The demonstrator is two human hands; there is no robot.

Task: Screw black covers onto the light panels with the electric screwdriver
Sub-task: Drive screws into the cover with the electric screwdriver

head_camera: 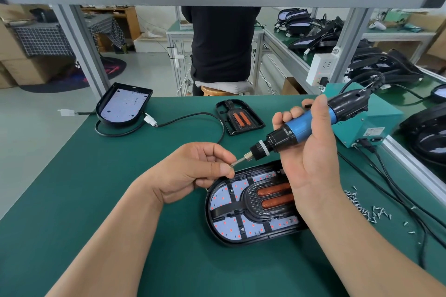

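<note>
The right hand (311,159) has its grip wrapped round the screwdriver (309,123), held tilted above the bench (96,200) with its bit pointing down-left. The left hand (193,171) has a narrow grip, thumb and forefinger pinching a screw (232,164) at the bit's tip. Under both hands a panel (225,226) lies flat with a cover (252,200) seated on it. A bare panel (123,106) rests at the far left edge and a spare cover (239,116) lies at the far middle. Loose screws (362,207) lie scattered to the right.
</note>
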